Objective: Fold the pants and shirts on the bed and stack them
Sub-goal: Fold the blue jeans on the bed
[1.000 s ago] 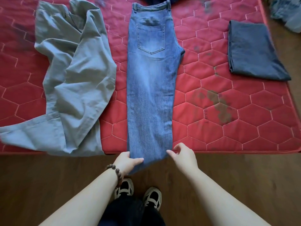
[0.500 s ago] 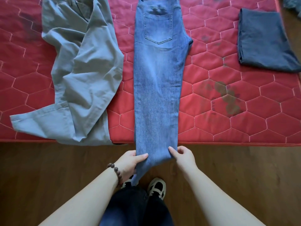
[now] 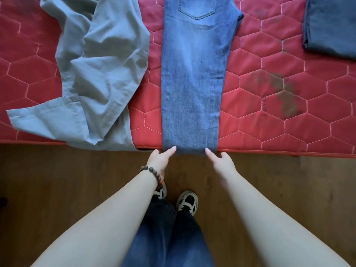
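Change: jeans (image 3: 192, 83) hem lifted from overhang to bed (image 3: 269, 139) edge.
Hands: left hand (image 3: 160, 158), right hand (image 3: 221, 160) each pinch hem corners.
Meaning: lengthwise fold likely next.

A pair of jeans (image 3: 192, 83) lies lengthwise down the middle of the bed (image 3: 269, 132), its hem at the near edge. Crumpled trousers (image 3: 100, 74) lie to its left, overhanging that edge. A folded garment (image 3: 331, 26) sits far right. Both hands, left (image 3: 160, 160) and right (image 3: 221, 160), pinch the hem's corners. Shoes (image 3: 186, 203) stand on the floor (image 3: 57, 180) below.
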A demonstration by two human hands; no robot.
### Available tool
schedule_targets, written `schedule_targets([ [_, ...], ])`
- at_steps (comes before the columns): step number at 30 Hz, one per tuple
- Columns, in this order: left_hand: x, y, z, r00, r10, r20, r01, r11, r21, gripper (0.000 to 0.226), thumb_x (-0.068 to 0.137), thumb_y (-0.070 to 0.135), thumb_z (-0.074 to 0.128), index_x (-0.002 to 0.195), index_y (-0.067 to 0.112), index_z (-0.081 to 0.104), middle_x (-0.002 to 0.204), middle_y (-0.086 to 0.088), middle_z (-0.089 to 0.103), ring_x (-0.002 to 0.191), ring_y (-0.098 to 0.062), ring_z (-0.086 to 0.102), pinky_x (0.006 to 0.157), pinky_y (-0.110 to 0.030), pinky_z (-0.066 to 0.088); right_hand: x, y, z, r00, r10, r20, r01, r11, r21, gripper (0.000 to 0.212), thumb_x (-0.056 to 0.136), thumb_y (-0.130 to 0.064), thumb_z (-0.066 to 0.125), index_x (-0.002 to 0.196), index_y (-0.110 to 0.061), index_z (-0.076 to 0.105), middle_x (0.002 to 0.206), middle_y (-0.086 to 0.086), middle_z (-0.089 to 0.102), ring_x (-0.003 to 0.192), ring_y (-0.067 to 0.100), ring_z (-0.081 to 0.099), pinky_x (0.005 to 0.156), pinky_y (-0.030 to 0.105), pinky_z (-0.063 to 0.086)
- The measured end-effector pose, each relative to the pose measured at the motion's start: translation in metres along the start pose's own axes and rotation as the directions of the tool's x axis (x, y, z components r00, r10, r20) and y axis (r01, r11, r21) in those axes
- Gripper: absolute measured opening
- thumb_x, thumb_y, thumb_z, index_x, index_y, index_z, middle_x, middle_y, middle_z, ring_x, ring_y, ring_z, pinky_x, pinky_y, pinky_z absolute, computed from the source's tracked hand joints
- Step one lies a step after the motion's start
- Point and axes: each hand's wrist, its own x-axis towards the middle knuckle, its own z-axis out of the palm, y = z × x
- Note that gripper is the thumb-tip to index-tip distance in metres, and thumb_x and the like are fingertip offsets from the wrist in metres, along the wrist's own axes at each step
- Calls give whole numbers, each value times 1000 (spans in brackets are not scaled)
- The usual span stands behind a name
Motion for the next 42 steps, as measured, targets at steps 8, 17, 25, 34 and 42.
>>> schedule_targets([
  [8, -19, -14, 3, 941, 336, -32, -302, 880, 365, 20, 88, 36, 66, 96, 18, 68, 92, 10, 70, 92, -11, 65, 76, -18, 45, -9, 14, 11, 995, -81, 57, 69, 977, 201, 19, 89, -31, 67, 104, -18, 69, 103, -3, 73, 100, 15, 67, 88, 30, 52],
  [17, -36, 30, 3, 795, 555, -244, -219, 638, 738, 4, 88, 15, 53, 92, 17, 55, 98, -5, 59, 94, -29, 58, 75, -32, 41, -21, -20, 5, 925, -262, -274, 78, 838, -540, 9, 92, -22, 55, 94, -13, 55, 98, 5, 57, 99, 29, 53, 76, 33, 39],
  [25, 13, 97, 67, 632, 616, 470, -504, -135, 853, 57, 102, 25, 30, 154, 13, 10, 163, -1, 3, 149, -19, -2, 121, -36, 4, 37, -96, 35, 669, -655, 352, 651, 287, -702, 52, 101, -18, 38, 152, -13, 25, 160, 2, 21, 148, 19, 11, 121, 37, 3],
  [34, 46, 140, 76, 449, 778, 440, -412, -257, 874, 43, 89, 26, 56, 129, 8, 56, 139, -14, 51, 129, -30, 46, 106, -43, 36, 79, -117, 32, 513, -854, 84, 450, 185, -873, 49, 84, -13, 64, 132, -5, 56, 140, 18, 50, 134, 35, 43, 114, 58, 19],
  [42, 128, 240, 60, 567, 699, 436, -297, -320, 899, 73, 92, 61, 17, 154, 27, 0, 162, 2, -5, 149, -19, -5, 119, -45, -2, 157, -199, 16, 712, -701, 43, 244, 190, -951, 62, 100, -47, 24, 154, -20, 8, 161, -6, 2, 149, 14, -2, 116, 52, -13],
])
